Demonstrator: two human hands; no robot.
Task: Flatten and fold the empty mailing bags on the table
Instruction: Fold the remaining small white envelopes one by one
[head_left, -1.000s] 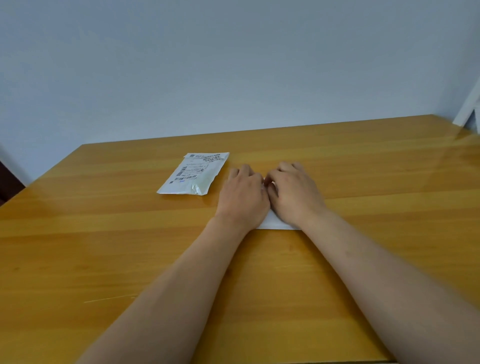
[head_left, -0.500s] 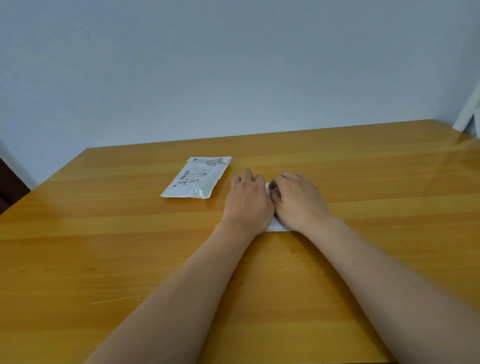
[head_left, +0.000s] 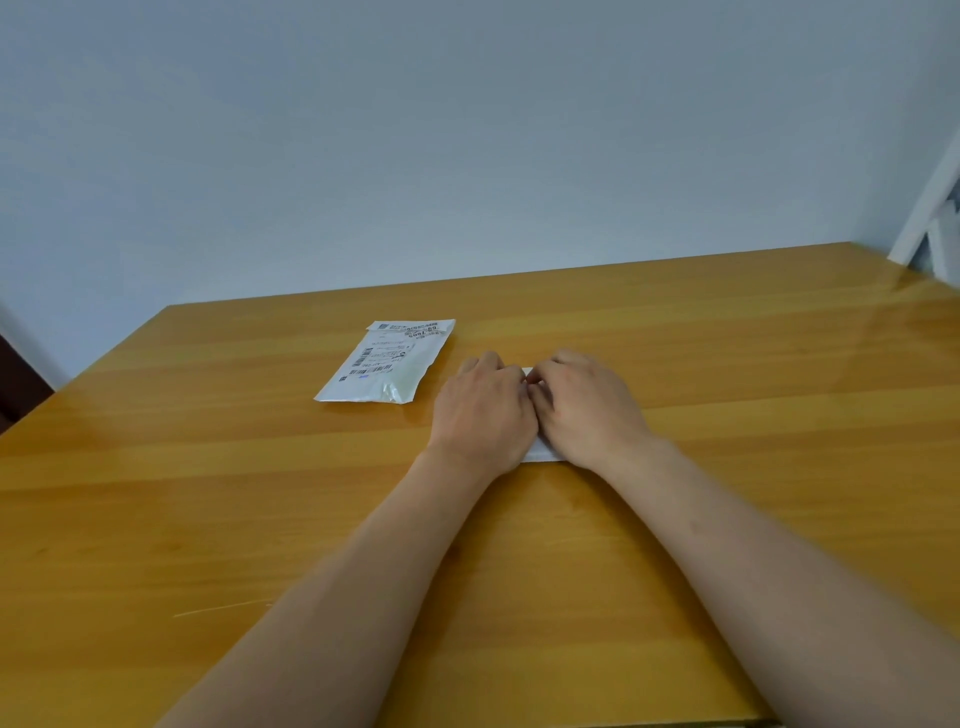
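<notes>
Left hand (head_left: 480, 410) and right hand (head_left: 587, 410) side by side, pressing flat on white bag (head_left: 540, 454), fingers relaxed, labelled bag (head_left: 387, 361) just left, bare table (head_left: 779, 364) right.

Both hands, left (head_left: 480, 410) and right (head_left: 589, 410), lie palm-down, side by side, touching.

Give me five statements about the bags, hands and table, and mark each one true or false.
1. Both hands, the left hand and right hand, press on a white folded mailing bag. True.
2. The white plastic mailing bag with the printed label lies to the right of the hands. False: it lies to their left.
3. The labelled bag lies flat on the yellow wooden table. True.
4. The left hand touches the labelled bag. False: a gap of table separates them.
5. The hands are far apart. False: they are side by side.
</notes>
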